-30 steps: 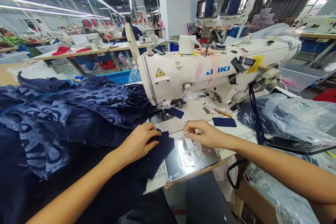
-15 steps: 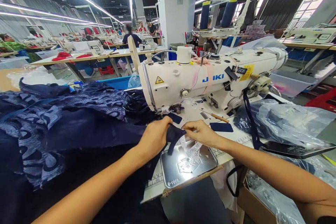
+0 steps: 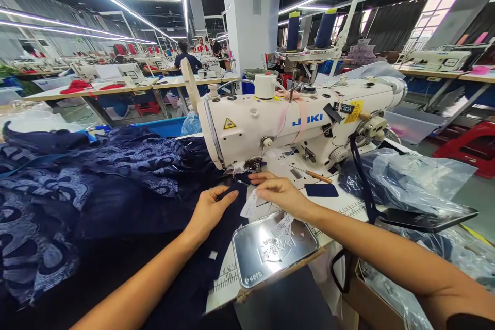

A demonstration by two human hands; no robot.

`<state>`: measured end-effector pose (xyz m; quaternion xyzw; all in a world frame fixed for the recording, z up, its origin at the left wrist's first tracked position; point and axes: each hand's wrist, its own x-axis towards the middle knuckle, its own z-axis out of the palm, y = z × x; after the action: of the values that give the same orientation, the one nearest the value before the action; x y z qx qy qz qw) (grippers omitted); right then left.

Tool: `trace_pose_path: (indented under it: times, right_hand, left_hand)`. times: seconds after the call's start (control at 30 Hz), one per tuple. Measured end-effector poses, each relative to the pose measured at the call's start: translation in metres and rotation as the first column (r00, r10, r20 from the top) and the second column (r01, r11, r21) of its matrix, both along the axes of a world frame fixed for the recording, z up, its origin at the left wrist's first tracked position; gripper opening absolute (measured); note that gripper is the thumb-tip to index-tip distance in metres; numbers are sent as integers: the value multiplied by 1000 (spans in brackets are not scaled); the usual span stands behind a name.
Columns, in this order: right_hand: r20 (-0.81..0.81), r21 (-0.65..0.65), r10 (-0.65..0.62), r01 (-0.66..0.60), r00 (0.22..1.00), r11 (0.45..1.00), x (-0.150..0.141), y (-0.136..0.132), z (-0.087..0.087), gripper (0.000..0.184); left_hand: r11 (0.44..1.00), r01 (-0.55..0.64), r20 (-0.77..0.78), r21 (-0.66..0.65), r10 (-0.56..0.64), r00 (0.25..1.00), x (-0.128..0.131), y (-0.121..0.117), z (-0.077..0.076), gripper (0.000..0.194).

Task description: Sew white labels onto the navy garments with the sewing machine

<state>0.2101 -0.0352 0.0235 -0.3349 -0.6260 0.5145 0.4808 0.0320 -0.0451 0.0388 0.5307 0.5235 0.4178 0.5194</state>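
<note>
My left hand [image 3: 212, 210] rests on navy fabric [image 3: 185, 216] left of the sewing machine's needle area, thumb and forefinger apart. The fabric spreads from the machine to the left, where a pale-patterned part [image 3: 154, 152] lies bunched. My right hand [image 3: 281, 195] is just below the machine head, forefinger stretched toward the presser foot. Its thumb is pressed on the top of a small white label [image 3: 250, 205] with print on it. The white sewing machine [image 3: 247, 124] stands over the work; fabric and fingers partly hide its needle. A shiny metal tin lid [image 3: 251, 247], with printed labels [image 3: 285, 227] on it, lies nearest to my right wrist.
A wooden-handled tool [image 3: 319, 177] and a navy fabric piece [image 3: 320, 190] lie right of my hand. Plastic-wrapped garments [image 3: 406, 180] and a dark tray [image 3: 429, 217] are farther right. A blue bin [image 3: 166, 125] stands behind the fabric. A person [image 3: 187, 59] sits in the background.
My left hand has let go of the raised navy strip and moved down and left. The fabric now lies flatter under the machine head. My right hand has moved toward the needle, at a white label.
</note>
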Motion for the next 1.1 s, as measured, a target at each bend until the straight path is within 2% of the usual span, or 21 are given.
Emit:
trace_pose_path:
  times: [0.07, 0.2, 0.33, 0.43, 0.57, 0.7, 0.83, 1.1]
  right_hand:
    - [-54, 18, 0, 1, 999, 1000, -16, -1, 0, 16]
    - [-72, 38, -106, 109, 992, 993, -37, 0, -3, 17]
    - [-18, 7, -207, 207, 978, 978, -45, 0, -2, 18]
    - [8, -12, -235, 235, 972, 972, -48, -1, 1, 17]
    - [3, -47, -187, 187, 982, 981, -48, -2, 2, 14]
    - [-58, -119, -118, 111, 991, 987, -44, 0, 3, 16]
    - [-33, -156, -48, 42, 998, 987, -42, 3, 4, 16]
    - [-81, -212, -75, 57, 994, 976, -43, 0, 8, 19]
  left_hand:
    - [1000, 1, 3, 5, -1, 1000, 1, -6, 6, 30]
    - [999, -7, 28, 42, 6, 1000, -3, -11, 9, 29]
    - [998, -3, 56, 65, 0, 998, -5, -11, 7, 31]
    - [997, -28, 33, 72, 26, 999, -5, -10, 5, 30]
    - [996, -74, 28, 52, 73, 997, -4, -11, 4, 26]
    - [998, -53, 49, 27, 51, 997, -5, -14, 5, 27]
    - [999, -45, 58, 30, 43, 997, -6, -14, 6, 24]
    - [1000, -21, 90, 14, 20, 996, -7, -13, 5, 23]
